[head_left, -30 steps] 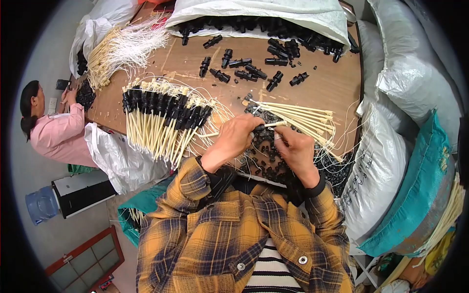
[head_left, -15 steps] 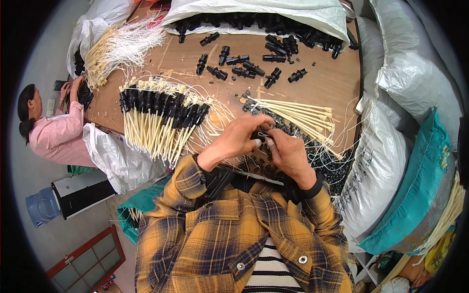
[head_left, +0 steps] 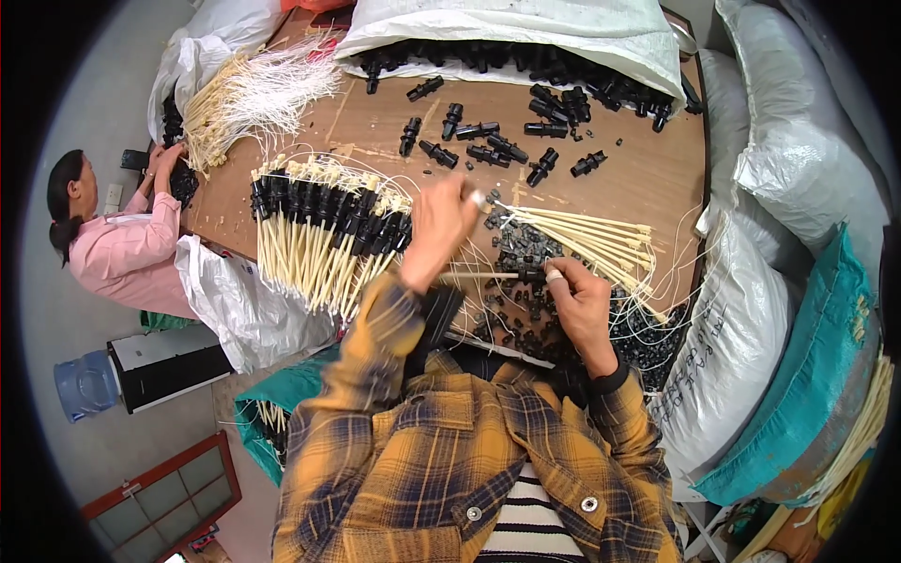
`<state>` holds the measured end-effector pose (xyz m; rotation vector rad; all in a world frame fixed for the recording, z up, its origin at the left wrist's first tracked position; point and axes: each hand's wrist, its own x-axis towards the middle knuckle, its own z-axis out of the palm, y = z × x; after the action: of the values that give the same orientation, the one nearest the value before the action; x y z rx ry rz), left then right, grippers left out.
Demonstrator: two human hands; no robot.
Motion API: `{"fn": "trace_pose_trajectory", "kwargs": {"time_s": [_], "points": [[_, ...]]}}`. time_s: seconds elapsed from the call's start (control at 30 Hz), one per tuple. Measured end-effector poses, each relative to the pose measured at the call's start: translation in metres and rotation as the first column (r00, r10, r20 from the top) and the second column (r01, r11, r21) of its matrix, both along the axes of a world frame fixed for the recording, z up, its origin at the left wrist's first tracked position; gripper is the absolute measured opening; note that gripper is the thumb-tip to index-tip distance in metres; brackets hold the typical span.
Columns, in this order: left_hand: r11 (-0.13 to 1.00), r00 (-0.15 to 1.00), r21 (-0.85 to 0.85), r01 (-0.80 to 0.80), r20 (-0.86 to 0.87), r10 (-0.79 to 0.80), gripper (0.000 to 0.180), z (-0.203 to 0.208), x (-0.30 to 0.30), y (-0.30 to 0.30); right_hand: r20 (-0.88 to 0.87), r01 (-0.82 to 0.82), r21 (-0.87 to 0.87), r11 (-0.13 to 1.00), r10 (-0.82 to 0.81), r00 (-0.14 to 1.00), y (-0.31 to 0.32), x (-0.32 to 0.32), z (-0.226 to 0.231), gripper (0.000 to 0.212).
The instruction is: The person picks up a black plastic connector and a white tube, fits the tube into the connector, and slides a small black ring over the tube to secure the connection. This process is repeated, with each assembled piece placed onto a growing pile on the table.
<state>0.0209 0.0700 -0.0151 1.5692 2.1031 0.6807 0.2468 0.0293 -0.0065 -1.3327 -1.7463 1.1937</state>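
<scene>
My right hand (head_left: 580, 300) is closed, its thumb and fingers pinched around a black fitting (head_left: 531, 275). From that fitting a cream rod (head_left: 483, 275) runs out to the left, level above the table. My left hand (head_left: 439, 225) is raised, apart from the right, near the tips of a fan of loose cream rods (head_left: 587, 230); motion smears its fingers, so its grip is unclear. Light wraps show on fingertips of both hands. Under the hands lies a heap of small black-grey pieces (head_left: 511, 244). Left of them is a row of cream rods with black fittings (head_left: 319, 225).
Loose black connectors (head_left: 507, 147) lie at the table's far side, before an open white sack (head_left: 526, 28) full of them. A bundle of white strings (head_left: 272, 89) sits far left, near a person in pink (head_left: 127, 239). Stuffed sacks (head_left: 723, 319) line the right edge.
My hands were together over the small pieces; my left hand has moved up and away from the right. The rod with the fitting now shows at my right hand. The whole view has shifted slightly.
</scene>
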Motion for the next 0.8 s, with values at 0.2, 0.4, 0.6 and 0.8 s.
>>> {"fn": "trace_pose_trajectory", "kwargs": {"time_s": [0.2,0.4,0.6,0.8], "points": [[0.983,0.967,0.141,-0.114,-0.209,0.142,0.017,-0.053,-0.022,0.058,-0.034,0.031,0.01,0.999,-0.031,0.999,0.002,0.0,-0.003,0.015],[0.988,0.986,0.086,-0.129,0.115,0.118,0.016,-0.041,-0.026,0.055,-0.045,0.061,-0.076,0.995,-0.065,0.997,0.004,0.01,-0.006,0.012],[0.997,0.553,0.057,0.061,0.829,-0.081,0.014,0.016,0.026,0.001,-0.093,0.155,-0.221,0.963,-0.179,0.979,0.013,0.006,-0.006,0.014],[0.919,0.827,0.374,0.124,0.473,-0.304,0.015,0.013,0.068,-0.041,-0.262,0.001,-0.269,0.963,-0.074,0.962,0.01,-0.008,-0.01,0.01]]}}
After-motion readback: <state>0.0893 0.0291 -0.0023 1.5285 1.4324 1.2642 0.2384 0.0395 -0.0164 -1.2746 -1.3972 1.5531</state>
